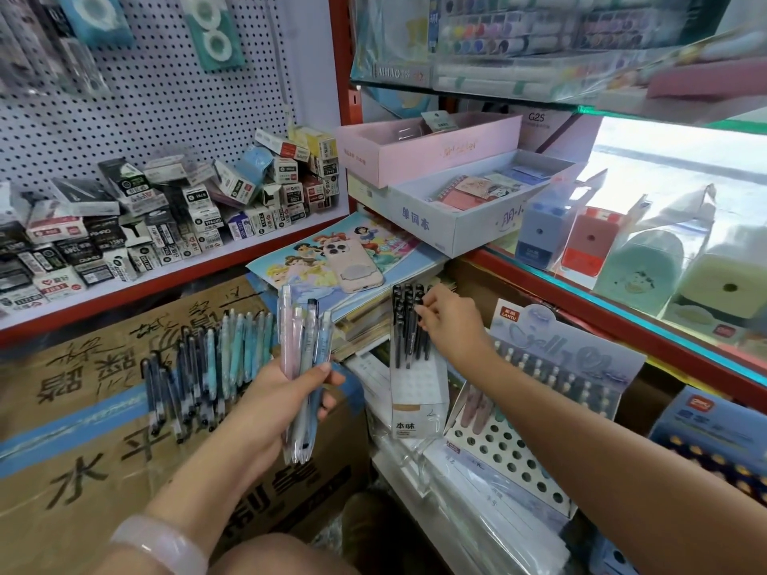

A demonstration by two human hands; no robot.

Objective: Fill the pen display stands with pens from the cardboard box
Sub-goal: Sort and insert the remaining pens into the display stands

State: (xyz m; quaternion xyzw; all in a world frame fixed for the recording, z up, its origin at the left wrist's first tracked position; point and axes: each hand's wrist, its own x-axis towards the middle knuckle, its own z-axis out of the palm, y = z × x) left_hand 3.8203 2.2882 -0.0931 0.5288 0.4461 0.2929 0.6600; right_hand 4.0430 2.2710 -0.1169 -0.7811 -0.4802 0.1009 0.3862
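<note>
Now left hand (286, 392) grips pastel pens (303, 367); right hand (446, 315) pinches black pen (417, 325) in stand (419, 392).

**Stock count at the pen shelf**

Two hands are in view: the left hand (286, 402) grips a bundle of about four clear-barrelled pens (303, 367), and the right hand (446, 321) touches the black pens (409, 325) in the white display stand (419, 402); those are too tightly packed to count. Two pen display stands show: that white one and one blue stand with round holes (539, 408). One cardboard box (103, 429) carries a loose row of roughly fifteen pens (207, 367). One phone (352, 265) lies on one picture book (290, 259). Two open trays sit behind: one pink tray (427, 151), one pale blue tray (469, 209). One bracelet (159, 543) circles the left wrist.
</note>
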